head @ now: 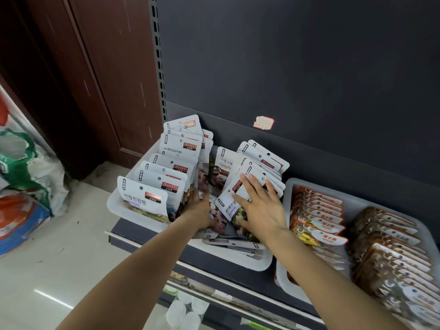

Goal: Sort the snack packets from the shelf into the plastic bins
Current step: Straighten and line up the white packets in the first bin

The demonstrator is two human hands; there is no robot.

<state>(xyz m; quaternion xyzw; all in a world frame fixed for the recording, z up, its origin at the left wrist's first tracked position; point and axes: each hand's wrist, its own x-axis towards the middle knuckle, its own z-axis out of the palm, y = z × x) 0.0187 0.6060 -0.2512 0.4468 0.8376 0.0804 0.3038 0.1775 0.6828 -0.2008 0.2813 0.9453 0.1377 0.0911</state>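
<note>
A white plastic bin [114, 206] on the dark shelf holds white snack packets. A row of upright packets [154, 184] fills its left side. A second stack of packets [264, 160] leans at the back right, and a chocolate-flavour packet [225, 163] stands between them. My left hand [200, 208] reaches into the bin's middle, fingers hidden among the packets beside the left row. My right hand [259, 206] lies flat with spread fingers on a tilted white packet [229, 201], pressing it against the right stack. Flat packets [233, 244] lie at the bin's front.
To the right, a second white bin [289, 186] holds orange-and-white packets [316, 217] and brown packets [390, 246]. A dark back panel with a sticker [263, 122] rises behind. Lower shelf goods [183, 306] show below. Bags [26, 177] sit on the floor at left beside a brown door.
</note>
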